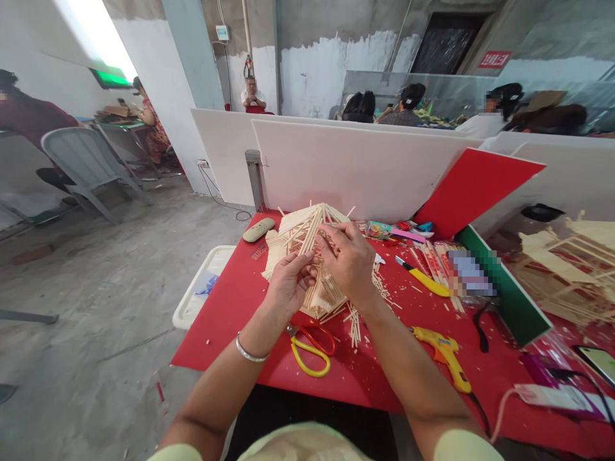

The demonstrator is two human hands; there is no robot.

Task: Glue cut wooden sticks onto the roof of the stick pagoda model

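A model built of thin pale wooden sticks [300,221], with a peaked, roof-like top, stands on the red table. My left hand [291,278] is at its near side, thumb and fingertips closed at the lower end of a wooden stick [310,235] that slants along the roof. Just to the right, my right hand [350,259] is bent over the model with thumb and fingers curled close together. Whatever is between its fingertips is too small to make out. Loose cut sticks [354,325] lie below my right hand. Scissors [310,355] with red and yellow handles rest nearer me.
On the red table [225,320] are a yellow glue gun [446,355], a yellow-handled knife [427,280], stick bundles [430,259] and an oval case [258,230]. A green board [507,288] stands right, another stick model [571,269] beyond it. White panels [346,166] edge the back; people sit behind.
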